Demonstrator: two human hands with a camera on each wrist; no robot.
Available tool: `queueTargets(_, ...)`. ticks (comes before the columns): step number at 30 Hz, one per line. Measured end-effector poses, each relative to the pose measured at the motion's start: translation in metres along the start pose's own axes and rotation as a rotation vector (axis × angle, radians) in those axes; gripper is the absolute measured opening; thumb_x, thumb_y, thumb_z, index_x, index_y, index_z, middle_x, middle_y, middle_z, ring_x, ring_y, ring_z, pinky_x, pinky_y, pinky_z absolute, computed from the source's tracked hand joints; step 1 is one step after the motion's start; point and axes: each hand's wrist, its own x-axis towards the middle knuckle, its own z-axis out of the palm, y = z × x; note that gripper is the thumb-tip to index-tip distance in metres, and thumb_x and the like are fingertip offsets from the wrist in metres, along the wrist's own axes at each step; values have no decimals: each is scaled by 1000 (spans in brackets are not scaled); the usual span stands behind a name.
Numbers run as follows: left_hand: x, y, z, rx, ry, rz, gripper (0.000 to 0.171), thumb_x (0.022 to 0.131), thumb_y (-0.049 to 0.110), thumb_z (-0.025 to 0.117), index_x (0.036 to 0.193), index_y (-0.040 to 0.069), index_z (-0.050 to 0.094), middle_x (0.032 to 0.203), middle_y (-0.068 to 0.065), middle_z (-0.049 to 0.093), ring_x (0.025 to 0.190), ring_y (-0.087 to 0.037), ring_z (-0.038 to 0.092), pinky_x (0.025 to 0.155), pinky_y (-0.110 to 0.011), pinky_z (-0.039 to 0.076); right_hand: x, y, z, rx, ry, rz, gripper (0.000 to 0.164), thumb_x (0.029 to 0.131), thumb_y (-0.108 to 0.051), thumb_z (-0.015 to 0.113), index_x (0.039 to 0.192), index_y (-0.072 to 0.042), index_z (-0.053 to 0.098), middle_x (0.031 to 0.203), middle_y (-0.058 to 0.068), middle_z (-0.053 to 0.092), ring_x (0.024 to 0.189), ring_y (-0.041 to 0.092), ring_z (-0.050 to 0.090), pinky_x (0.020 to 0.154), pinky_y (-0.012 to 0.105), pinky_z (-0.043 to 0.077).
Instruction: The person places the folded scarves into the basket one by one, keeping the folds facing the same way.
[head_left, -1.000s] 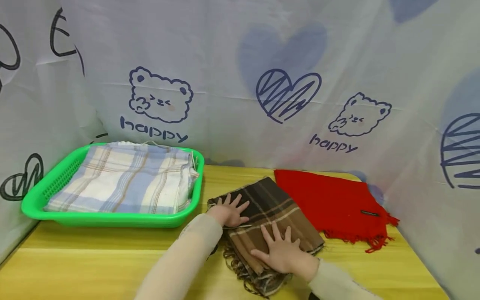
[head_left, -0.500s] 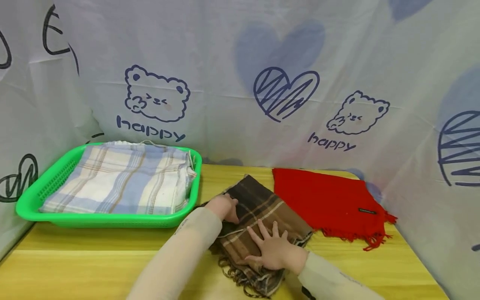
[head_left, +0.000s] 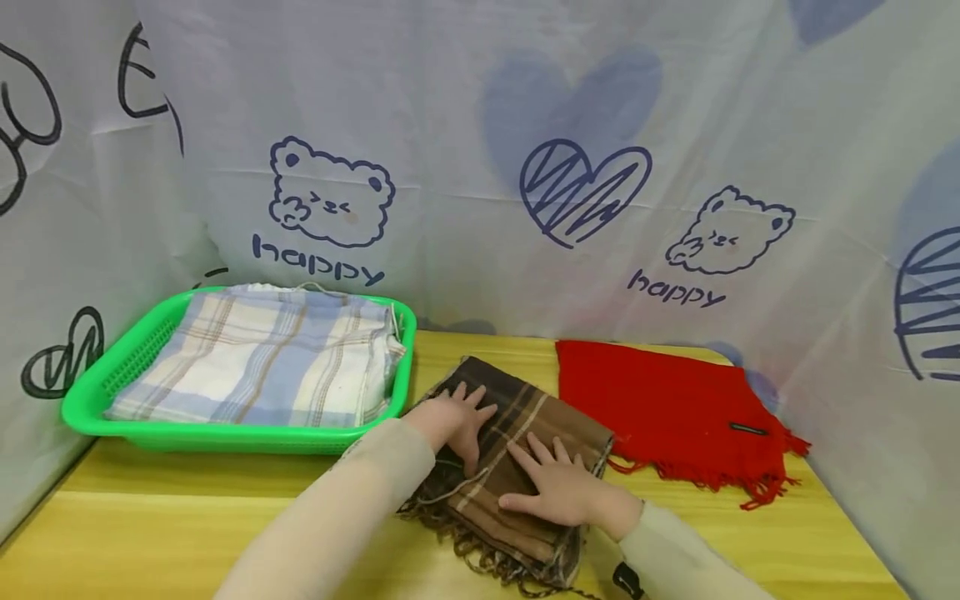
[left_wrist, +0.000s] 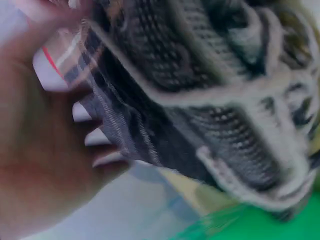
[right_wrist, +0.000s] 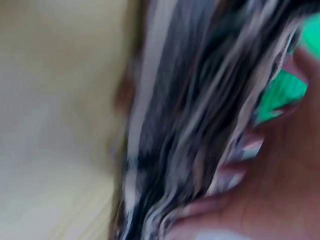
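Brown plaid scarf [head_left: 495, 475] folded on worktop [head_left: 225, 521], 6 o'clock in head view, fringe [head_left: 491, 567] toward 6. Left hand [head_left: 454, 423] spread flat at its 10 o'clock, right hand [head_left: 562, 492] spread at its 4. Green basket [head_left: 225, 435] at scarf's 10, blue-white plaid cloth [head_left: 270, 358] inside; red fringed cloth [head_left: 660, 408] at 2; wrist views blurred

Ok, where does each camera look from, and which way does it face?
Head: worn on the head, faces forward and down at the plaid cloth; left hand, right hand and sleeves show.
Left wrist: worn there, faces the blurred cloth; that hand shows at left.
Right wrist: worn there, faces the cloth's layered edge; that hand shows at right.
Both wrist views share the cloth and green, likely the basket.
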Motion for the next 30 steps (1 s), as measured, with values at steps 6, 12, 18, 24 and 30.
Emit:
queueTargets(6, -6, -5, 18, -20, -95, -18, 115, 65, 61, 75, 150, 37, 2, 159, 2, -2, 147, -28, 1, 111, -44, 30, -3, -11, 20, -29, 26, 83, 91, 81, -75, 40, 151, -21, 20, 156, 19, 10, 136, 57, 11, 100, 74, 18)
queueTargets(12, -12, 5, 23, -23, -58, -80, 116, 63, 66, 73, 151, 35, 4, 159, -2, 3, 146, -30, 8, 108, -42, 36, 3, -6, 13, -111, -47, 67, 89, 80, -70, 50, 151, -26, 18, 157, 15, 9, 138, 54, 10, 101, 73, 19)
queueTargets(18, -22, 18, 22, -52, -100, -112, 112, 67, 72, 65, 152, 27, 8, 158, -10, 10, 144, -36, 13, 113, -46, 27, 6, 6, -3, -61, -139, -13, 83, 83, -49, 64, 150, -29, 19, 159, 8, 5, 141, 48, 4, 106, 70, 13)
queueTargets(24, -24, 17, 17, -161, -155, -91, 108, 68, 78, 57, 151, 23, 15, 157, -8, 16, 145, -26, 16, 114, -44, 24, 5, 16, -7, -7, -162, -51, 83, 80, -30, 69, 149, -35, 22, 159, 1, 4, 144, 41, -1, 108, 69, 7)
queueTargets(30, -23, 8, 13, -201, -128, -55, 97, 76, 72, 54, 150, 20, 20, 156, -9, 18, 144, -27, 20, 113, -45, 27, 0, 21, -11, 55, -130, -103, 77, 83, -31, 65, 149, -29, 25, 159, 4, 8, 144, 41, 0, 106, 69, 11)
